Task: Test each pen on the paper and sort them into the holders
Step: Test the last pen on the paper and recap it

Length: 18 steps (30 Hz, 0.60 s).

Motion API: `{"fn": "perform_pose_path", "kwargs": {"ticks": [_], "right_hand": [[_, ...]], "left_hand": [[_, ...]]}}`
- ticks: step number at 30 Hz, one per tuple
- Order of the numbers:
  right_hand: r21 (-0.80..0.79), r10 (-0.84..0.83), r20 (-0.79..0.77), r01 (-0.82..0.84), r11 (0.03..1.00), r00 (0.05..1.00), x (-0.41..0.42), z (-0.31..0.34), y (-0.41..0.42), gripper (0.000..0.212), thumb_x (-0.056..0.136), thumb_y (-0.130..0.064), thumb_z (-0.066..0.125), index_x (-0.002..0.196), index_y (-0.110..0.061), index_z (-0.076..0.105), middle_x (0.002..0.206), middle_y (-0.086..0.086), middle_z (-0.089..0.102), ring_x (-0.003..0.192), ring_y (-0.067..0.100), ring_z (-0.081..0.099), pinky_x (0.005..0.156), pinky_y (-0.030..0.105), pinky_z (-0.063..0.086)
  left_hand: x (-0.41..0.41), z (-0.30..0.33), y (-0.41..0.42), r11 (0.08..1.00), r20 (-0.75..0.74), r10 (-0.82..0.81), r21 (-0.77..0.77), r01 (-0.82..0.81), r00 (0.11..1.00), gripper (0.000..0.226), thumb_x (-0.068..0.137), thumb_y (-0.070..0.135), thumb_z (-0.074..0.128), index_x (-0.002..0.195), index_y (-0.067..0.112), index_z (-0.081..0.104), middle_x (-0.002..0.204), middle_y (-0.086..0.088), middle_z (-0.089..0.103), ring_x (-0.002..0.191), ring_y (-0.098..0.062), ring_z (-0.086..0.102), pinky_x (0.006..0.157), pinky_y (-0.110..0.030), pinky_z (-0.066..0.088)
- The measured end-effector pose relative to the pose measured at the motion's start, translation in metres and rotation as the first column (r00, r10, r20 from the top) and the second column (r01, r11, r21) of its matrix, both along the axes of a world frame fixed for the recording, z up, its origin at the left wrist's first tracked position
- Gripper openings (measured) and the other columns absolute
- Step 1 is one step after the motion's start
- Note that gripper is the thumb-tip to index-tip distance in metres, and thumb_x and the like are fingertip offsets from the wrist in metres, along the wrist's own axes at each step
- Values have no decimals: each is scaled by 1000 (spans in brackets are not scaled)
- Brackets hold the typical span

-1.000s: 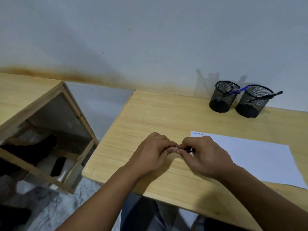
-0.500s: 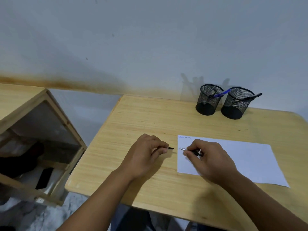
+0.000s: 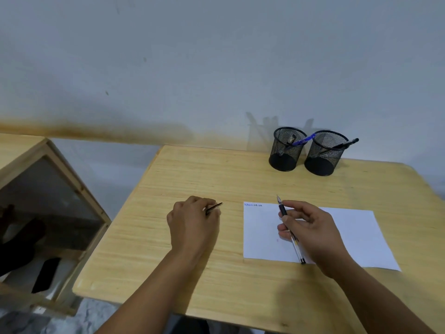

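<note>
My right hand (image 3: 310,233) grips an uncapped clear pen (image 3: 289,229) with a black grip, its tip pointing up and away over the white paper (image 3: 349,237). The paper bears small blue scribbles (image 3: 252,204) at its top left corner. My left hand (image 3: 192,225) rests on the wooden table (image 3: 192,179) left of the paper and pinches the pen's black cap (image 3: 214,208). Two black mesh holders stand at the back: the left holder (image 3: 286,150) has a blue pen and another pen, the right holder (image 3: 323,154) has a black pen leaning out.
A wooden cabinet (image 3: 60,169) with an open side stands to the left of the table, dark items inside. The grey wall runs close behind the holders. The table's front edge is near my forearms.
My hands pulled the cap off the pen and moved apart. The right hand carried the pen over the paper and turned its tip upward; the left stayed left with the cap.
</note>
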State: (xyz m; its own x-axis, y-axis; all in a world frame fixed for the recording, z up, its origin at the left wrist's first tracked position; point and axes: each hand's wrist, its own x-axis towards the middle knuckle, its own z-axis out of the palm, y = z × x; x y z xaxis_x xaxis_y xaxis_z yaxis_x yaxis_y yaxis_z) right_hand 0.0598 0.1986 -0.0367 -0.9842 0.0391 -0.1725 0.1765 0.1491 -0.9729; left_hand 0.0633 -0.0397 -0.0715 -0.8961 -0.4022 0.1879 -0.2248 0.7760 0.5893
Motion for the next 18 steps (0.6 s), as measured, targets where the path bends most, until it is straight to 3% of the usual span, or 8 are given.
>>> {"fn": "perform_pose_path", "kwargs": {"ticks": [5, 8, 10, 13, 18], "right_hand": [[-66, -13, -16, 12, 998, 1000, -2, -4, 1, 23, 92, -6, 67, 108, -20, 75, 100, 9, 75, 79, 22, 77, 75, 35, 63], [-130, -23, -30, 19, 991, 999, -5, -5, 0, 20, 95, -9, 62, 105, -20, 76, 101, 10, 77, 88, 22, 77, 84, 38, 60], [-238, -29, -14, 25, 971, 999, -7, -6, 1, 24, 98, -6, 55, 103, -17, 76, 103, 14, 77, 95, 26, 75, 91, 41, 57], [-432, -25, 32, 37, 901, 999, -8, -7, 0, 25, 96, 0, 55, 107, -11, 74, 106, 19, 75, 102, 31, 73, 95, 39, 57], [-231, -27, -130, -4, 973, 991, -8, -14, -3, 36, 83, 1, 73, 114, -19, 72, 101, 3, 79, 101, 17, 74, 91, 29, 57]], "left_hand": [[11, 0, 5, 996, -105, -84, 12, 86, 991, 38, 86, 37, 62, 123, 40, 59, 117, 18, 59, 111, -16, 46, 94, -37, 39], [22, -3, 15, 955, -145, -292, -86, 282, 945, 36, 86, 38, 62, 122, 37, 60, 115, 16, 58, 108, -13, 47, 92, -34, 43], [28, -4, 24, 907, -116, -420, -80, 413, 900, 36, 86, 41, 62, 122, 35, 60, 114, 15, 57, 109, -12, 48, 92, -32, 43], [29, -6, 28, 874, -55, -478, -131, 468, 877, 41, 85, 49, 59, 123, 36, 59, 116, 17, 56, 109, -12, 49, 90, -37, 45], [29, -5, 30, 843, 64, -491, -214, 493, 869, 42, 85, 60, 48, 121, 38, 53, 128, 22, 49, 118, -10, 38, 97, -32, 33]]}}
